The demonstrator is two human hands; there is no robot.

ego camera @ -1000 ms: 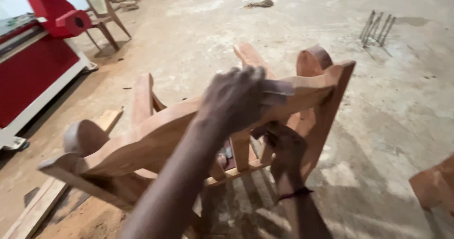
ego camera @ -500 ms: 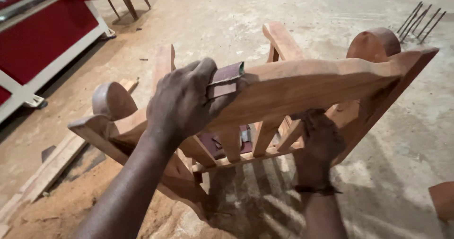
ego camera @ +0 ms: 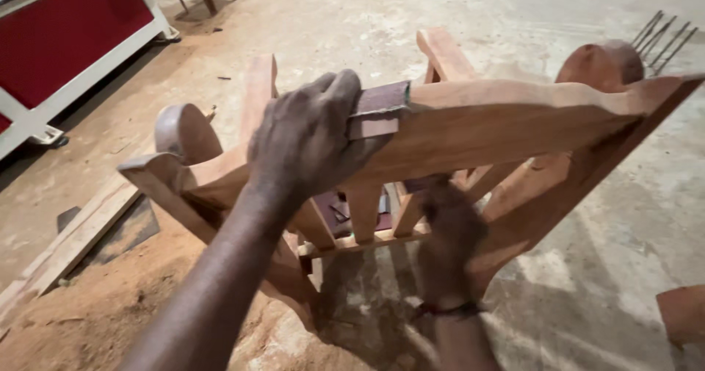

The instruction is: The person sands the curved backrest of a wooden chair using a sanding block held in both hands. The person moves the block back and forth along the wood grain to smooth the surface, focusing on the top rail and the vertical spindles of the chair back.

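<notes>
Our left hand [ego camera: 308, 139] presses a folded piece of sandpaper [ego camera: 378, 110] onto the top rail [ego camera: 514, 121] of the wooden chair [ego camera: 440, 158] lying tipped on the sawdusty floor [ego camera: 147, 290]. The rail's long axis runs off to the right from that clenched grip, with the paper directly under the fingers. Our right hand [ego camera: 448, 239] sits lower, closed around a slat [ego camera: 470, 202] to brace the frame.

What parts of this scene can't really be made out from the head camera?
- Head view: the right hand is motion-blurred; its grip on the wooden chair frame is unclear.
- The left hand covers most of the sandpaper piece.
- The red machine is cut off by the top and left edges.
- The small things behind the slats are too hidden to identify.
</notes>
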